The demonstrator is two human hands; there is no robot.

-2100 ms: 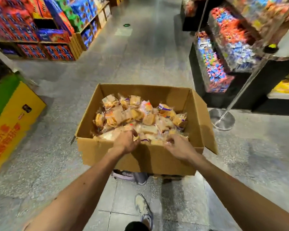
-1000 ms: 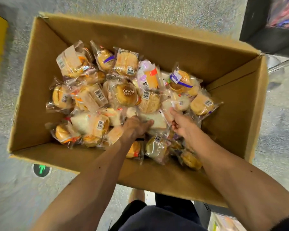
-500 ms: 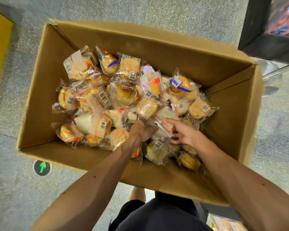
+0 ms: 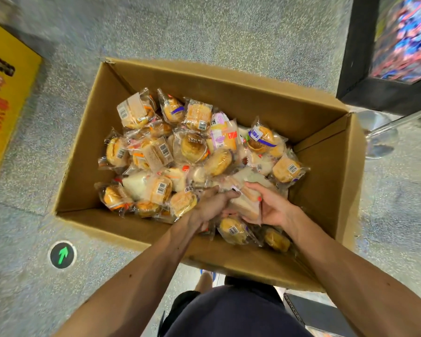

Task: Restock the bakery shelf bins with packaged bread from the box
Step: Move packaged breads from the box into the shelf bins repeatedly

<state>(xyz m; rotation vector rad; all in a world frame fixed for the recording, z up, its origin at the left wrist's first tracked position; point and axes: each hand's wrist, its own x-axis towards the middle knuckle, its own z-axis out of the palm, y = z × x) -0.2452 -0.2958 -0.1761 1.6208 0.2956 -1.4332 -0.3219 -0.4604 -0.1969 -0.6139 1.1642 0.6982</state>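
An open cardboard box [image 4: 229, 98] stands on the floor, filled with several clear-wrapped bread packets [image 4: 195, 147]. Both my hands are down inside its near part. My right hand [image 4: 271, 206] has its fingers curled round a pale sandwich-bread packet [image 4: 247, 203], lifted a little off the pile. My left hand [image 4: 213, 205] lies against the same packet from the left, fingers bent onto its wrapper. The packets under my hands are partly hidden.
A yellow printed carton [image 4: 7, 93] lies on the floor at the left. A black-framed display with colourful goods [image 4: 399, 45] stands at the upper right, a chrome stand base [image 4: 377, 132] beside the box. A green arrow floor marker [image 4: 62, 255] sits near left.
My view tilted down over the box. My hands moved from its near rim into the pile, and my right hand has taken up the sandwich-bread packet with the left hand closing in.
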